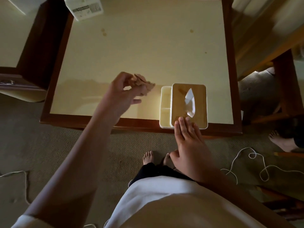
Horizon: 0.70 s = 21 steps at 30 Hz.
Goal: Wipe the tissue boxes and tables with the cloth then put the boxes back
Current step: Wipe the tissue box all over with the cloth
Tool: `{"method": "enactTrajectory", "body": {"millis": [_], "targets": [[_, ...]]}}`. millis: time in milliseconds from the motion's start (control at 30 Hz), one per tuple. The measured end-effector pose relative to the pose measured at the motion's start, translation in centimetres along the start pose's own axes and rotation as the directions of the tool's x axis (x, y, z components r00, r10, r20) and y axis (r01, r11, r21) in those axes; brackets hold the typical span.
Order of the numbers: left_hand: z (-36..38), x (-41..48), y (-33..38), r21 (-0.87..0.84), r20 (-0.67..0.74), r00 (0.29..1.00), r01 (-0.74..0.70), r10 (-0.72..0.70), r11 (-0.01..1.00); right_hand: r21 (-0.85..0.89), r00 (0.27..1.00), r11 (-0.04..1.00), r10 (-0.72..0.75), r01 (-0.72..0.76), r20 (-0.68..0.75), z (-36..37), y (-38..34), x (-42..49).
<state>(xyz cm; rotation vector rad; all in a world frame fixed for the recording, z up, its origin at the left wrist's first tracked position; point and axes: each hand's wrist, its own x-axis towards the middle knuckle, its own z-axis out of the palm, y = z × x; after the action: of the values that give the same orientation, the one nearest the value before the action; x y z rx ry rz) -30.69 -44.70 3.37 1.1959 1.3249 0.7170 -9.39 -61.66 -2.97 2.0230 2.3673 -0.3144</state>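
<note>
A white tissue box (197,99) with a wooden lid and a tissue poking out stands at the near right edge of the cream-topped table (148,51). A white side compartment is attached on its left. My right hand (189,142) lies flat with straight fingers, fingertips on the near end of the lid. My left hand (121,94) hovers over the table left of the box and grips a crumpled tan cloth (143,84).
A second table (11,38) stands at the left, with a white box on it. A printed white package (83,7) lies at the far left corner. White cords (256,163) trail on the carpet. Another person's foot (279,142) is at the right.
</note>
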Motion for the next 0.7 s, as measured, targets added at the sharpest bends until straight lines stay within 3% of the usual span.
{"method": "enactTrajectory", "body": {"millis": [167, 267, 400, 500, 567, 700], "targets": [[0.0, -0.6, -0.4, -0.322, -0.042, 0.999, -0.040, 0.028, 0.946, 0.007, 1.000, 1.000, -0.007, 0.007, 0.021, 0.0, 0.1, 0.2], [2.0, -1.0, -1.8, -0.317, -0.023, 0.999, -0.050, 0.045, 0.947, 0.009, 0.999, 1.000, 0.006, -0.006, 0.031, -0.1, 0.1, 0.2], [5.0, -0.1, -3.4, -0.062, -0.050, 0.993, -0.111, 0.108, 0.992, 0.029, 1.000, 1.000, 0.005, -0.005, 0.008, 0.0, 0.1, 0.1], [6.7, 1.1, -4.1, 0.184, -0.045, 0.980, -0.184, 0.195, 0.966, 0.025, 1.000, 1.000, -0.007, 0.008, -0.006, 0.2, 0.3, 0.2], [7.4, 1.7, -4.5, 0.430, -0.016, 0.964, -0.232, 0.264, 0.872, 0.020, 1.000, 1.000, -0.020, 0.020, -0.014, 0.4, 0.4, 0.2], [8.0, 2.4, -5.0, 0.819, 0.095, 0.957, -0.231, 0.273, 0.525, 0.023, 0.999, 0.999, -0.028, 0.028, -0.020, 0.5, 0.4, 0.3]]}}
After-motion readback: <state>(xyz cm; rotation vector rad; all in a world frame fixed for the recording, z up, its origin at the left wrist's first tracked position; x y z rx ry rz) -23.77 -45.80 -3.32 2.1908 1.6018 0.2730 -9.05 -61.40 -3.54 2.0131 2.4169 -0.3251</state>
